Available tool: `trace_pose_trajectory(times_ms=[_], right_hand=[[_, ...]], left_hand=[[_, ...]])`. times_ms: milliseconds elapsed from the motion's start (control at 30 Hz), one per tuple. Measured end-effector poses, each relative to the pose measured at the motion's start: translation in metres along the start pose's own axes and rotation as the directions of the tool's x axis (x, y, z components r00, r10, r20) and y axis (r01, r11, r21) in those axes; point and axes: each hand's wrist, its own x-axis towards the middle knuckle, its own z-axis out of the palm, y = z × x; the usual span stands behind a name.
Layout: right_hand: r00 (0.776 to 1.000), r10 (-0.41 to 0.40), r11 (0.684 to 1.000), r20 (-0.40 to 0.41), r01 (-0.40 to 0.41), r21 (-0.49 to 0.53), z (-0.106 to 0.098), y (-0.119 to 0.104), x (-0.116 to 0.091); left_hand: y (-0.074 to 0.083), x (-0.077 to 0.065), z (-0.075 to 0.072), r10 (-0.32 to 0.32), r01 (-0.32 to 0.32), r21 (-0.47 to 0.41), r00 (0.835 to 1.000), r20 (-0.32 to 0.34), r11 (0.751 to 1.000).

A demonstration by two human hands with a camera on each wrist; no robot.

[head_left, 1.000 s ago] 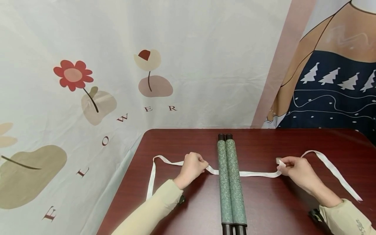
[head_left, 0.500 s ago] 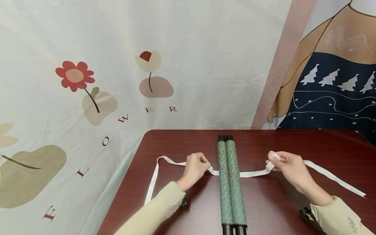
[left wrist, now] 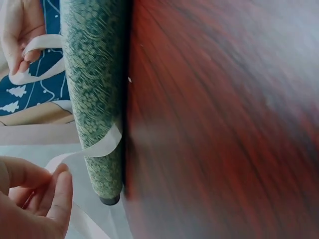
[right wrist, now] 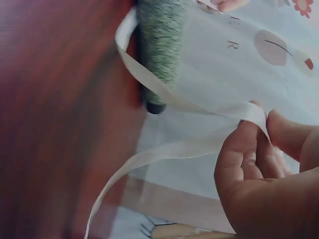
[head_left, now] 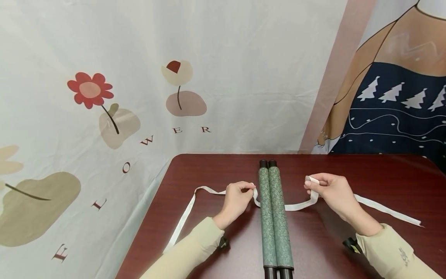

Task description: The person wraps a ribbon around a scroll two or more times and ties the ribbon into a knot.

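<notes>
Two green patterned scroll rolls (head_left: pixel 271 217) with dark end knobs lie side by side on the table. A white ribbon (head_left: pixel 297 207) passes beneath them and comes out on both sides. Just left of the rolls, my left hand (head_left: pixel 238 199) pinches the ribbon between thumb and fingers, lifted off the table. My right hand (head_left: pixel 336 193) holds the ribbon on the other side, where it loops over the fingertips, as the right wrist view shows with the ribbon (right wrist: pixel 194 107). In the left wrist view a scroll roll (left wrist: pixel 97 94) stands between both hands. The ribbon under the rolls is hidden.
The dark red wooden table (head_left: pixel 216 166) meets a printed cloth backdrop (head_left: pixel 244 77) at its far edge. One ribbon tail runs left toward the left sleeve (head_left: pixel 188 248); the other trails to the right, past the right sleeve (head_left: pixel 390 252).
My right hand has moved left toward the rolls and up, drawing its ribbon tail along. My left hand has shifted slightly right, raising the ribbon beside the rolls. The rolls stay in place.
</notes>
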Motion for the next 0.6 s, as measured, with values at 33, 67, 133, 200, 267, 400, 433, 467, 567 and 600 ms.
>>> trace_pose_trajectory(times_ms=[33, 67, 133, 200, 267, 400, 433, 467, 567, 600], right_hand=[[1.0, -0.007, 1.0, 0.01, 0.007, 0.008, 0.0, -0.003, 0.001], [1.0, -0.012, 1.0, 0.023, 0.012, 0.016, 0.0, -0.007, 0.002], [0.999, -0.023, 0.999, 0.042, 0.022, 0.027, 0.001, -0.015, 0.005], [0.998, -0.026, 0.999, 0.056, 0.024, 0.023, 0.004, -0.023, 0.008], [0.997, -0.029, 0.999, 0.075, 0.025, 0.043, 0.009, -0.032, 0.01], [0.993, -0.048, 0.997, 0.105, 0.041, 0.066, 0.021, -0.045, 0.016], [0.993, -0.063, 0.996, 0.104, 0.056, 0.067, 0.025, -0.047, 0.018], [0.992, -0.079, 0.996, 0.097, 0.074, 0.051, 0.028, -0.049, 0.021], [0.988, -0.126, 0.992, 0.084, 0.126, 0.003, 0.036, -0.052, 0.029], [0.987, -0.139, 0.99, 0.081, 0.14, -0.008, 0.039, -0.054, 0.031]], left_hand=[[0.001, 0.0, 0.001, 0.009, -0.009, -0.011, 1.0, 0.004, 1.0], [0.002, 0.0, 0.002, 0.018, -0.017, -0.022, 1.0, 0.008, 1.0], [0.015, -0.002, 0.0, 0.04, -0.039, -0.047, 0.999, 0.018, 0.998], [0.02, -0.003, 0.002, 0.059, -0.058, -0.068, 0.998, 0.024, 0.996], [0.023, -0.003, 0.005, 0.076, -0.073, -0.093, 0.997, 0.029, 0.993], [0.013, -0.001, 0.015, 0.09, -0.083, -0.134, 0.995, 0.047, 0.987], [0.013, -0.001, 0.017, 0.095, -0.088, -0.136, 0.994, 0.051, 0.987], [0.013, -0.001, 0.018, 0.098, -0.09, -0.134, 0.994, 0.057, 0.987], [0.015, -0.002, 0.021, 0.096, -0.087, -0.115, 0.992, 0.078, 0.99], [0.016, -0.003, 0.022, 0.096, -0.087, -0.105, 0.992, 0.084, 0.991]])
